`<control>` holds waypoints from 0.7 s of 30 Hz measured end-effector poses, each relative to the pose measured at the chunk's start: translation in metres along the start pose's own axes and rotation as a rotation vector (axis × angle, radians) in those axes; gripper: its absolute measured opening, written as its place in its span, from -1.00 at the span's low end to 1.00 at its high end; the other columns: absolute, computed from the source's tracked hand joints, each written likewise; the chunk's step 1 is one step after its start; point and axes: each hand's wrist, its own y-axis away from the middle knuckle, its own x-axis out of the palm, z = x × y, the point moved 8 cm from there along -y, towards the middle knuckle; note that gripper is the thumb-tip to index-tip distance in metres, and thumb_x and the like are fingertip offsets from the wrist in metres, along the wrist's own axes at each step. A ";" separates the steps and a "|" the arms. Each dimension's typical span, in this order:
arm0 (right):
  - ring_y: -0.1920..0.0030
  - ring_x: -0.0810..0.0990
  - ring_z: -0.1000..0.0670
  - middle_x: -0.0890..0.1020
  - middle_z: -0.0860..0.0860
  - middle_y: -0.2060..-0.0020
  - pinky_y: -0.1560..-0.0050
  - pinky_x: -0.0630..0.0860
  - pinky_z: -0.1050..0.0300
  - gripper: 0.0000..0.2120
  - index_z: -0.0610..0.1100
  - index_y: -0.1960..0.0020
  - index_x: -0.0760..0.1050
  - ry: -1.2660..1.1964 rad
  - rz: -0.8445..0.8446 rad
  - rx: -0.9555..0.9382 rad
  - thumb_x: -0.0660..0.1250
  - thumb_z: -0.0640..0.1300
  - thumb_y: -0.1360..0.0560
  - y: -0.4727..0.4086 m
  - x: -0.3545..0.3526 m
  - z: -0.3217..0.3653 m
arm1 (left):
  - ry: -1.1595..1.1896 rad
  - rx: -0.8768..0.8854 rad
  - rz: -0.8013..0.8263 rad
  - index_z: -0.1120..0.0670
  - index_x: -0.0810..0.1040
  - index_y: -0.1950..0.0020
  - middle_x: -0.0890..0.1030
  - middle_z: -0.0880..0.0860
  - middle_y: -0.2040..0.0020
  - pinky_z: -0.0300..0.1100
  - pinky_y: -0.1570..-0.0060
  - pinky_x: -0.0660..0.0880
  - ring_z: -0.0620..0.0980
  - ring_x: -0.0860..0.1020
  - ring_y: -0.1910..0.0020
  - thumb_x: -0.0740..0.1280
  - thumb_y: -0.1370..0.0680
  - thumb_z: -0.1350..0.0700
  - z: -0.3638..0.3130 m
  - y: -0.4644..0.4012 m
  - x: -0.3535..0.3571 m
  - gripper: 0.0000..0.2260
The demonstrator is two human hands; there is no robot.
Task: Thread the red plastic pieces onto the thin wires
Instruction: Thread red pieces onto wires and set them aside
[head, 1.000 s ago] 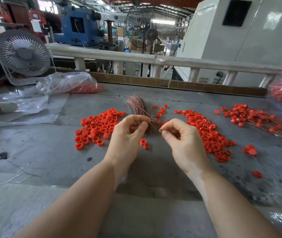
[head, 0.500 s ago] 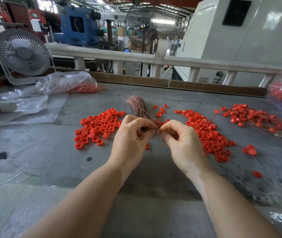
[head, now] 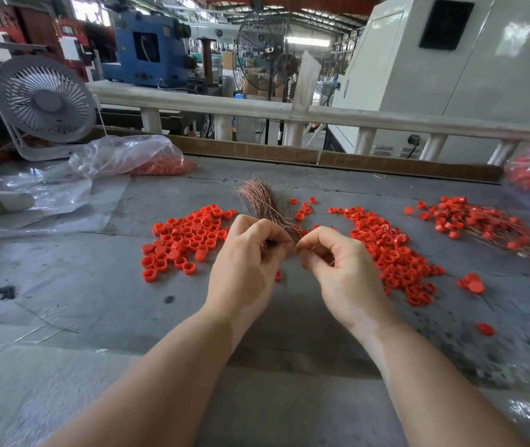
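Grey workbench (head: 79,285) under me: my left hand (head: 247,262) grips the bundle of thin copper wires (head: 260,201); my right hand (head: 337,266) pinches something too small to tell. Finished wired red pieces (head: 483,227) lie far right; loose red plastic caps (head: 186,240) left and loose red plastic rings (head: 392,253) right remain.

white desk fan (head: 44,101) far left | clear plastic sheet (head: 47,201) | grey machine cabinet (head: 450,75)

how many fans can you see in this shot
3: a small white desk fan at the table's far left edge, a large dark pedestal fan behind the railing, and a smaller dark fan just right of it. Others may be hidden among the machinery.
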 end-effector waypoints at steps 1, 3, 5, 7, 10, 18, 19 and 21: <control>0.39 0.43 0.20 0.52 0.24 0.46 0.31 0.34 0.39 -0.70 0.06 0.30 0.47 -0.024 0.009 0.004 0.34 -0.30 -0.47 0.000 0.001 0.000 | -0.005 0.003 0.002 -0.21 0.41 0.29 0.41 -0.15 0.18 -0.52 0.25 0.31 -0.34 0.41 0.26 0.40 -0.46 0.22 0.000 0.000 0.000 -0.66; 0.40 0.42 0.20 0.52 0.22 0.47 0.32 0.34 0.39 -0.71 0.04 0.30 0.48 -0.060 0.018 0.006 0.34 -0.31 -0.47 0.001 0.001 0.001 | 0.005 0.000 0.007 -0.20 0.42 0.29 0.41 -0.15 0.18 -0.52 0.24 0.32 -0.36 0.40 0.25 0.39 -0.46 0.22 -0.001 0.000 0.001 -0.67; 0.40 0.42 0.20 0.51 0.19 0.48 0.31 0.35 0.36 -0.72 0.02 0.30 0.49 -0.076 0.009 0.006 0.34 -0.31 -0.47 0.001 0.000 0.001 | 0.037 -0.005 0.006 -0.20 0.43 0.29 0.41 -0.16 0.17 -0.53 0.22 0.33 -0.37 0.40 0.24 0.40 -0.45 0.24 -0.001 0.000 0.001 -0.66; 0.39 0.42 0.18 0.50 0.15 0.48 0.30 0.37 0.29 -0.74 -0.01 0.30 0.50 -0.069 -0.010 0.012 0.34 -0.32 -0.47 0.001 -0.002 0.000 | 0.063 -0.007 -0.002 -0.20 0.46 0.27 0.42 -0.17 0.16 -0.52 0.21 0.34 -0.36 0.41 0.23 0.41 -0.45 0.25 -0.001 0.000 0.000 -0.66; 0.37 0.42 0.14 0.50 0.11 0.46 0.27 0.39 0.19 -0.74 -0.01 0.29 0.49 -0.038 -0.037 0.025 0.33 -0.32 -0.47 0.000 -0.005 -0.003 | 0.080 -0.025 -0.020 -0.19 0.50 0.21 0.42 -0.18 0.14 -0.53 0.21 0.33 -0.34 0.41 0.25 0.40 -0.46 0.26 0.001 -0.001 -0.002 -0.69; 0.37 0.44 0.10 0.51 0.08 0.46 0.25 0.41 0.13 -0.74 0.00 0.29 0.49 0.025 -0.039 0.021 0.34 -0.31 -0.47 0.001 -0.005 -0.001 | 0.064 -0.032 0.001 -0.12 0.53 0.19 0.41 -0.17 0.12 -0.54 0.21 0.33 -0.34 0.41 0.23 0.40 -0.45 0.28 0.002 0.000 0.000 -0.73; 0.37 0.44 0.11 0.51 0.09 0.46 0.25 0.41 0.14 -0.75 0.00 0.29 0.49 0.022 -0.037 0.021 0.34 -0.31 -0.47 0.001 -0.005 -0.001 | 0.062 -0.029 0.002 -0.13 0.53 0.20 0.41 -0.16 0.13 -0.54 0.20 0.33 -0.34 0.41 0.23 0.41 -0.44 0.27 0.002 0.000 0.000 -0.73; 0.37 0.44 0.12 0.51 0.09 0.46 0.25 0.41 0.14 -0.75 0.00 0.29 0.49 0.024 -0.033 0.022 0.34 -0.30 -0.47 0.002 -0.005 -0.001 | 0.051 -0.026 0.003 -0.13 0.52 0.22 0.41 -0.16 0.13 -0.52 0.20 0.34 -0.30 0.42 0.24 0.42 -0.44 0.26 0.001 0.001 0.000 -0.73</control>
